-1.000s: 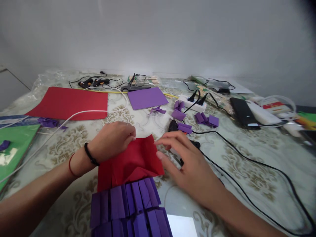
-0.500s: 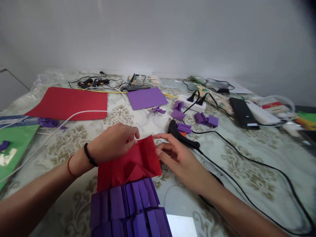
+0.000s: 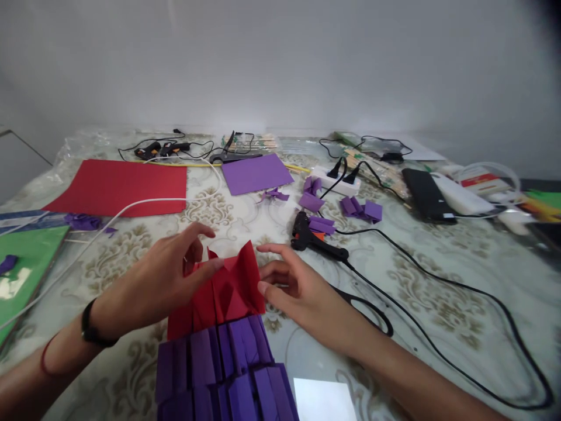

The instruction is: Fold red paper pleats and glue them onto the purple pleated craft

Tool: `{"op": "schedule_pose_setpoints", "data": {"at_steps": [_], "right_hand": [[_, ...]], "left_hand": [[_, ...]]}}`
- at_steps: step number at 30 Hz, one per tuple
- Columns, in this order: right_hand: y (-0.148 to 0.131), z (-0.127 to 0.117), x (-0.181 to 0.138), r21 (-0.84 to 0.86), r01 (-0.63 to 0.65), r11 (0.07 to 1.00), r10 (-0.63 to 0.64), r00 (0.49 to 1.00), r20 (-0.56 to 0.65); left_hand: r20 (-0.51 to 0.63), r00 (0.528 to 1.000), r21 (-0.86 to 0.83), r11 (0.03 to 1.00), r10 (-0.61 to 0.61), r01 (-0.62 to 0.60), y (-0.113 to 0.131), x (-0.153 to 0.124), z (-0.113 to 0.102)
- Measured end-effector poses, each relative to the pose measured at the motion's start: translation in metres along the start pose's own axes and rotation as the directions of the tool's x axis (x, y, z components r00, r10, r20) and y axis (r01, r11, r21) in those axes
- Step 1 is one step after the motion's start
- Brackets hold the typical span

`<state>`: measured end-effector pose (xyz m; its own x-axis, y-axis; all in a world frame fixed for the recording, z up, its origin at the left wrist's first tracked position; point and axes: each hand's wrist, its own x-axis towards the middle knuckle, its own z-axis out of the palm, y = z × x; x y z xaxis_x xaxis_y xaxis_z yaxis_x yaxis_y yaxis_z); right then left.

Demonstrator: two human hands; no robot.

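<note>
A folded red paper sheet (image 3: 228, 289) lies in front of me, its near edge under rows of purple folded paper strips (image 3: 223, 365). My left hand (image 3: 162, 280) pinches the paper's left part between thumb and fingers. My right hand (image 3: 293, 289) holds the paper's right edge with thumb and fingertips. The paper's far edge stands up in creases between the two hands.
A black glue gun (image 3: 313, 240) lies just beyond my right hand, its cable (image 3: 438, 286) looping right, with scissors (image 3: 363, 307) under my right wrist. Further back lie a red sheet (image 3: 118, 187), a purple sheet (image 3: 256, 172), purple scraps (image 3: 359, 209), a power strip (image 3: 339, 181), and a green sheet (image 3: 26, 257) at left.
My left hand drew back toward me and opened from a fist into a pinch. The red paper's far edge has risen into folds. My right hand shifted left onto its edge.
</note>
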<state>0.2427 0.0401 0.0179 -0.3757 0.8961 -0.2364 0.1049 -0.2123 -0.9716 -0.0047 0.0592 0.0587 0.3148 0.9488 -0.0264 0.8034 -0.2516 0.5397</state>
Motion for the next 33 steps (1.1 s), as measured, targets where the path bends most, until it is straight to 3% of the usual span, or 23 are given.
{"op": "schedule_pose_setpoints", "data": {"at_steps": [3, 5, 11, 15, 18, 21, 23, 27, 33], "right_hand": [[0.001, 0.003, -0.001, -0.012, -0.021, 1.000, 0.021, 1.000, 0.018], [0.004, 0.005, -0.001, -0.022, -0.003, 1.000, 0.003, 0.999, 0.034], [0.017, 0.004, 0.004, -0.032, 0.061, 0.998, -0.059, 0.996, 0.064], [0.023, 0.002, 0.006, -0.157, 0.101, 0.982, -0.093, 0.994, 0.057], [0.023, 0.001, 0.006, -0.346, 0.126, 0.930, -0.121, 0.992, 0.036], [0.022, 0.001, 0.005, -0.483, 0.184, 0.856, -0.188, 0.981, 0.041], [0.023, 0.001, 0.005, -0.522, 0.227, 0.822, -0.228, 0.972, 0.063], [0.028, 0.003, 0.005, -0.536, 0.276, 0.798, -0.274, 0.958, 0.087], [0.030, 0.003, 0.003, -0.541, 0.282, 0.792, -0.269, 0.957, 0.106]], "left_hand": [[0.114, 0.992, -0.289, 0.953, -0.056, 0.087, 0.001, -0.015, 0.013], [0.111, 0.991, -0.430, 0.895, -0.078, 0.119, 0.001, -0.021, 0.023], [0.133, 0.986, -0.595, 0.788, -0.100, 0.160, -0.007, -0.020, 0.041], [0.119, 0.989, -0.522, 0.841, -0.092, 0.141, -0.017, -0.020, 0.047], [-0.042, 0.999, -0.334, 0.943, -0.006, -0.008, -0.023, -0.026, 0.051], [-0.190, 0.972, -0.080, 0.984, 0.140, -0.157, -0.028, -0.031, 0.054], [-0.173, 0.954, 0.003, 0.969, 0.245, -0.249, -0.030, -0.032, 0.055], [-0.109, 0.905, 0.009, 0.911, 0.412, -0.413, -0.030, -0.032, 0.055], [0.036, 0.920, -0.027, 0.921, 0.390, -0.389, -0.027, -0.036, 0.053]]}}
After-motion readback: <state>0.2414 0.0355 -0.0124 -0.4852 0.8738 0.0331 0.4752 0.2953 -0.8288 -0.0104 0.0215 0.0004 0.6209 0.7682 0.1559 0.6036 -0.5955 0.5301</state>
